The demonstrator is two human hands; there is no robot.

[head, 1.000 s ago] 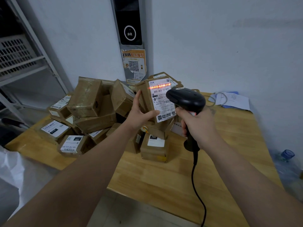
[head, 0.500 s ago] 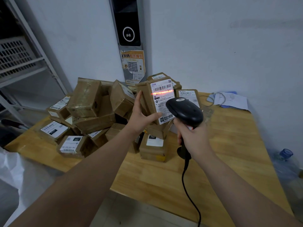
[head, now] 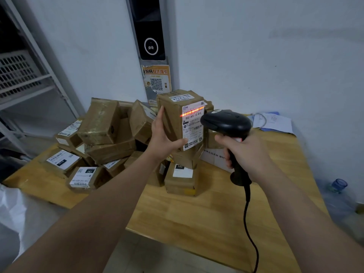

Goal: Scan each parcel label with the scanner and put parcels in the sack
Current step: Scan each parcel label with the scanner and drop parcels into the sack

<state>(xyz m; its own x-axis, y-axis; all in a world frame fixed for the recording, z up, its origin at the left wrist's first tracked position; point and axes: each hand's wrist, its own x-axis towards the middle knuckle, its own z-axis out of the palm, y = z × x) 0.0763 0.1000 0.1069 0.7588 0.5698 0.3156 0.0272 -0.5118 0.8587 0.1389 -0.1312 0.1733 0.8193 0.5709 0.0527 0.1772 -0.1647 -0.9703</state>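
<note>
Left hand [head: 164, 139] clasping; right hand [head: 247, 154] apparently fisted.

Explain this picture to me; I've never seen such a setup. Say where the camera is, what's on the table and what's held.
No machine here: a person wears a camera on the head, so the picture looks down along both bare arms. The left hand holds a cardboard parcel upright, label facing the camera. The right hand grips a black corded barcode scanner, whose red line falls across the label's barcode. On the wooden table lies a pile of more taped parcels, with papers at its far right corner. The white material at lower left may be the sack.
</note>
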